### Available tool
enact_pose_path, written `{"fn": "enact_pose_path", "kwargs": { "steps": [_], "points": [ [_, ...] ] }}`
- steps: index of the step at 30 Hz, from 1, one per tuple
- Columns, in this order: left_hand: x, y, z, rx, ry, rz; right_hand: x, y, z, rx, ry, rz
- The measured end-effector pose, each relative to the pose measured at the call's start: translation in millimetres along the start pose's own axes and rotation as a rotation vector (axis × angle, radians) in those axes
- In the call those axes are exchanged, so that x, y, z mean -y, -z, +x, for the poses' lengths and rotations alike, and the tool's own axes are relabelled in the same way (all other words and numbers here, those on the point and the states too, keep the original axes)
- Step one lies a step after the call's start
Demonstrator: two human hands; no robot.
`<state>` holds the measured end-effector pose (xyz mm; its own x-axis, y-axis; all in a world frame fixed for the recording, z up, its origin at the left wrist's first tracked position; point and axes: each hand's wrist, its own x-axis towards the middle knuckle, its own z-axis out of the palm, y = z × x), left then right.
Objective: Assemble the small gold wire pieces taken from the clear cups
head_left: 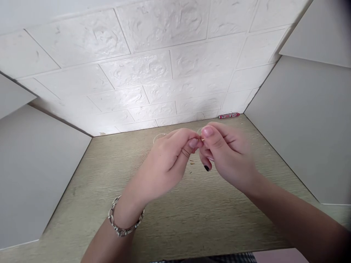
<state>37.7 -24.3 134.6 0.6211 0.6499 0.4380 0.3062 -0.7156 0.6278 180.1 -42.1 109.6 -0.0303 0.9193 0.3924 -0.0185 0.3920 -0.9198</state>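
Note:
My left hand (170, 160) and my right hand (227, 157) meet fingertip to fingertip above the table. Between thumb and fingers, the right hand pinches a tiny gold-coloured piece (203, 140), most of it covered. The left thumb and forefinger press together right beside it; what they hold is too small to make out. Behind the left hand, a thin clear loop (157, 136) shows in part, and a similar curved line (199, 129) shows by the right fingertips. Several slim gold-coloured bits (192, 163) lie on the table just below the fingers.
The wood-grain table (186, 215) ends at a white brick-patterned wall (161, 69). Grey panels stand at the left (41, 171) and right (307, 128). A red patterned pen (229, 115) lies along the wall at the back right. A chain bracelet (120, 231) circles my left wrist.

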Motion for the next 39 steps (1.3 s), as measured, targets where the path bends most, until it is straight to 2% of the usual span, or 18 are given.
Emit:
{"fn": "enact_pose_path", "kwargs": {
  "steps": [7, 12, 20, 28, 34, 39],
  "points": [
    [-1, -1.2, -3, 0.005, 0.053, 0.135, -3, -3, 0, -0.036, -0.016, -0.015],
    [-2, 0.1, -3, -0.032, -0.001, 0.257, -2, -2, 0, -0.067, 0.022, -0.105],
    [-7, 2.8, -6, -0.068, -0.067, 0.471, -1, -2, -2, -0.04, 0.059, -0.217],
    [-7, 3.8, -13, 0.006, -0.013, 0.669, 3, 1, -1, -0.007, 0.083, -0.462],
    [-4, 0.6, -12, -0.029, -0.113, 0.775, 2, 3, 0, -0.02, 0.124, -0.624],
    [-4, -0.6, -11, -0.042, -0.143, 0.826, 1, 4, 1, -0.016, 0.137, -0.683]
  ]
}}
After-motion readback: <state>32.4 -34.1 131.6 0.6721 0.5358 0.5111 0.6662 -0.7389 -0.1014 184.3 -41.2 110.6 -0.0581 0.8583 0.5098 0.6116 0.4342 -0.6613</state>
